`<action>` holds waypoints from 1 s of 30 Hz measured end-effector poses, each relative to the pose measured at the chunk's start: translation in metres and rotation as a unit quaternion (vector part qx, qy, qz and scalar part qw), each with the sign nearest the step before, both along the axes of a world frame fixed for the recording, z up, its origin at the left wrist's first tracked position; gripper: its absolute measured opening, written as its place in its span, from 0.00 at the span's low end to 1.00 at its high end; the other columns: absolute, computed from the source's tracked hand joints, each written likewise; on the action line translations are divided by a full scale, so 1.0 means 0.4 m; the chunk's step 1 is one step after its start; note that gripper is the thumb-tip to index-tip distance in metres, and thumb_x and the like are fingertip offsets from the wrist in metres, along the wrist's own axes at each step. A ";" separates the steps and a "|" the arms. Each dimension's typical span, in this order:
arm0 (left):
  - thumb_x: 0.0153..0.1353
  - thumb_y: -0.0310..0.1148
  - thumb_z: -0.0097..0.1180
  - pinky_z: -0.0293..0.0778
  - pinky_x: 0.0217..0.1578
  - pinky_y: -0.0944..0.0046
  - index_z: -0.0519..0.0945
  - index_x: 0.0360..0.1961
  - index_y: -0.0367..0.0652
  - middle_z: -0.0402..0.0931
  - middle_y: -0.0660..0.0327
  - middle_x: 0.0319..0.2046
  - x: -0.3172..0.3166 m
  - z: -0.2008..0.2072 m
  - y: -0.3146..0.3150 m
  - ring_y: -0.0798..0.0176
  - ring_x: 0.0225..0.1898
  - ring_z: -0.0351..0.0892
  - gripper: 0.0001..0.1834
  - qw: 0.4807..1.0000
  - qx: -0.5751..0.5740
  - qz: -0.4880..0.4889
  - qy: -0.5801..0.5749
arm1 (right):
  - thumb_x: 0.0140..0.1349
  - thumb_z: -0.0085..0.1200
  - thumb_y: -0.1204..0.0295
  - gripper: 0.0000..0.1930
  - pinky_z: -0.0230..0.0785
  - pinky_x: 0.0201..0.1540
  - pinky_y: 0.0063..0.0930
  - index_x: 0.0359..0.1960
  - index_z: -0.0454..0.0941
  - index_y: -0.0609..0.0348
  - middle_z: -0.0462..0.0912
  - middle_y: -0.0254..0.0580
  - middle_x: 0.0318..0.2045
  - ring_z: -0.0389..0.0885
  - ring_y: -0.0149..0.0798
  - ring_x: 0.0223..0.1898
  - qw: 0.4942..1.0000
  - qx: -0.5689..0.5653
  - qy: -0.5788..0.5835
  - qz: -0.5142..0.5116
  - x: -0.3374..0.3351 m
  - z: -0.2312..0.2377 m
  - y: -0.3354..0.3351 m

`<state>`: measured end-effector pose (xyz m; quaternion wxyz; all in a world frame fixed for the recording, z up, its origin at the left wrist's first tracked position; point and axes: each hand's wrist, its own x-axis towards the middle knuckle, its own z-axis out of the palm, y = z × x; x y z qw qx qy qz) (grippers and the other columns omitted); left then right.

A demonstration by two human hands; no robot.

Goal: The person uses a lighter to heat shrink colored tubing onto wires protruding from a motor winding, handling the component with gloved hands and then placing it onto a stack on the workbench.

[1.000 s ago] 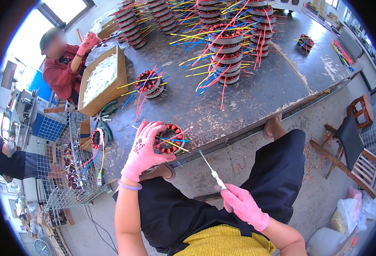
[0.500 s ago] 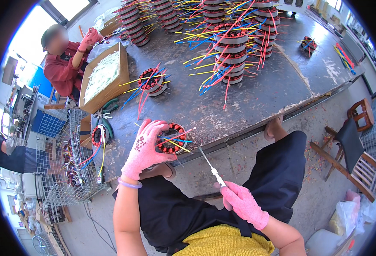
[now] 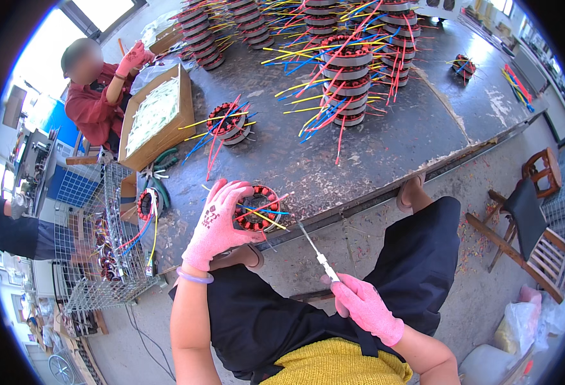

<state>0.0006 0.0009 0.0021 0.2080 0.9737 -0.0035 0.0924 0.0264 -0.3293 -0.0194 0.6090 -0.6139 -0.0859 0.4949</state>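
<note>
My left hand (image 3: 217, 221), in a pink glove, grips a round motor stator (image 3: 259, 208) with copper windings and red, yellow and blue wires, held at the near edge of the dark workbench (image 3: 385, 147). My right hand (image 3: 364, 307), also pink-gloved, holds a thin white-handled pick tool (image 3: 316, 251). Its metal tip points up toward the stator and stays a little short of it, above my lap.
Stacks of wired stators (image 3: 350, 77) crowd the back of the bench; one more stator (image 3: 226, 123) lies near a cardboard box (image 3: 156, 119). A wire basket (image 3: 106, 237) hangs at the left. A person in red (image 3: 100, 96) works at the far left. A wooden chair (image 3: 529, 221) stands right.
Both hands have stayed nearly in place. The tool's tip has drifted slightly away from the stator, and my view has shifted a little.
</note>
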 end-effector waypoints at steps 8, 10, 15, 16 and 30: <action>0.32 0.42 0.80 0.49 0.74 0.45 0.74 0.56 0.42 0.74 0.54 0.59 0.000 -0.001 0.000 0.50 0.66 0.67 0.45 1.000 -0.001 0.002 0.008 | 0.74 0.44 0.64 0.18 0.64 0.29 0.24 0.57 0.76 0.64 0.71 0.32 0.20 0.68 0.24 0.22 1.000 -0.002 -0.008 0.004 0.001 0.004 0.001; 0.32 0.42 0.80 0.49 0.74 0.45 0.74 0.56 0.42 0.74 0.54 0.59 0.001 -0.002 0.000 0.50 0.66 0.68 0.45 1.000 0.001 -0.001 0.007 | 0.74 0.44 0.64 0.18 0.64 0.29 0.25 0.57 0.75 0.64 0.71 0.33 0.21 0.68 0.25 0.22 1.000 0.002 0.002 -0.002 0.000 0.001 -0.001; 0.34 0.45 0.79 0.50 0.73 0.45 0.74 0.56 0.42 0.75 0.54 0.58 0.001 -0.005 0.001 0.51 0.66 0.69 0.45 1.000 0.002 -0.001 0.000 | 0.74 0.45 0.64 0.18 0.64 0.29 0.23 0.57 0.75 0.64 0.71 0.31 0.21 0.68 0.24 0.22 1.000 -0.006 -0.013 0.006 0.002 -0.001 -0.001; 0.35 0.47 0.79 0.50 0.73 0.44 0.74 0.56 0.43 0.75 0.54 0.58 0.001 -0.004 0.000 0.51 0.65 0.69 0.45 1.000 0.006 -0.002 -0.003 | 0.74 0.45 0.64 0.18 0.64 0.29 0.23 0.57 0.75 0.64 0.71 0.30 0.21 0.68 0.23 0.22 1.000 -0.008 -0.013 0.007 0.003 0.003 0.000; 0.34 0.47 0.79 0.51 0.72 0.43 0.74 0.56 0.43 0.75 0.55 0.57 0.002 -0.002 -0.001 0.51 0.64 0.70 0.45 1.000 0.005 -0.006 -0.006 | 0.75 0.45 0.64 0.18 0.64 0.29 0.23 0.56 0.75 0.66 0.71 0.30 0.21 0.68 0.23 0.23 1.000 -0.008 0.001 0.002 0.005 0.017 0.001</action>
